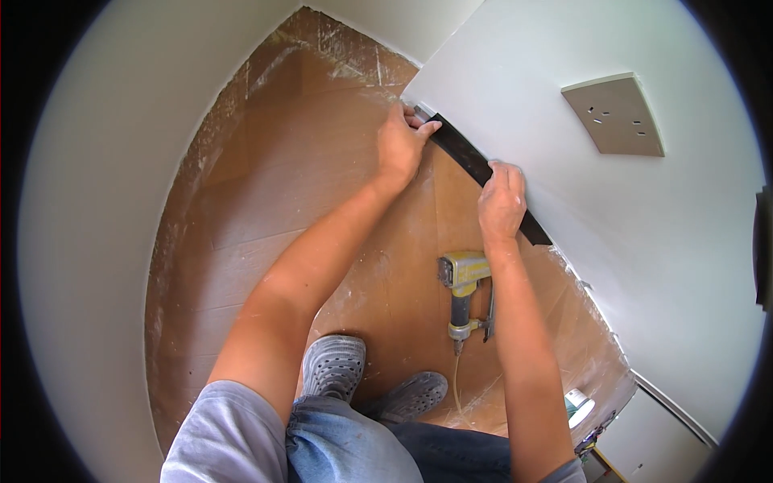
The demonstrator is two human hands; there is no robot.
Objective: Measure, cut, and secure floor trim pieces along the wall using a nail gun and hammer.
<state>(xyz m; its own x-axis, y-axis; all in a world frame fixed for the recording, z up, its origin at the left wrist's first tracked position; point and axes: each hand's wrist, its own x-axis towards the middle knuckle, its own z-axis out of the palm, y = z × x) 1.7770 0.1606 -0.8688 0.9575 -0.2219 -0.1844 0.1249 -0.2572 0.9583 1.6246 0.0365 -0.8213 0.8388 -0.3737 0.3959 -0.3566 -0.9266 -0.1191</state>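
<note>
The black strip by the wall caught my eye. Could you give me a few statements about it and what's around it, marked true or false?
1. The left hand and the right hand both touch the black strip. True.
2. The right hand holds a power tool. False: the yellow and grey tool lies on the floor.
3. The strip runs along the foot of the wall. True.
4. A socket plate sits left of the left hand. False: the beige socket plate is right of both hands.
5. The person wears grey clogs with holes. True.
</note>
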